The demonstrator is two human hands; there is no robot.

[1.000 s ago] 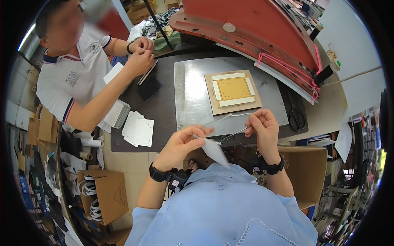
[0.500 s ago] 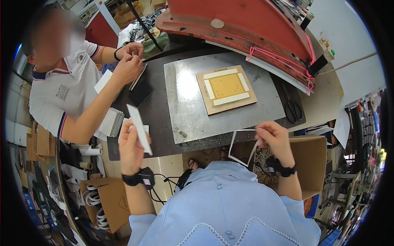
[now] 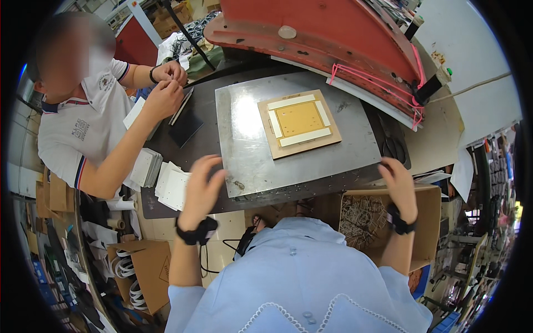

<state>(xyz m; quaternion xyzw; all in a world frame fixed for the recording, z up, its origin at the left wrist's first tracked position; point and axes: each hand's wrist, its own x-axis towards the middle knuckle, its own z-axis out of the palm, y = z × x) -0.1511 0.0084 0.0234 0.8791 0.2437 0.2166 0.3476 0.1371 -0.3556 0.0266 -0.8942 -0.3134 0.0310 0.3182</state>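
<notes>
Left of metal plate: white cards, nearer left hand alongside | right: right hand | fingers parted, both empty

The board is showing tan, its plate golden yellow and its strips cream; the metal sheet is gleaming silver-grey; the pale-blue shirt is displaying white zigzag trim.

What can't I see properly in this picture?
In the head view:
- Anything between the co-worker's hands: too small, hidden by them.
- Top of the red machine: cut off by the upper edge.
- Number of thin pale strips in the cardboard box: too small, tangled; right forearm covers part.
- Right side of the white cards: left hand in front.
</notes>
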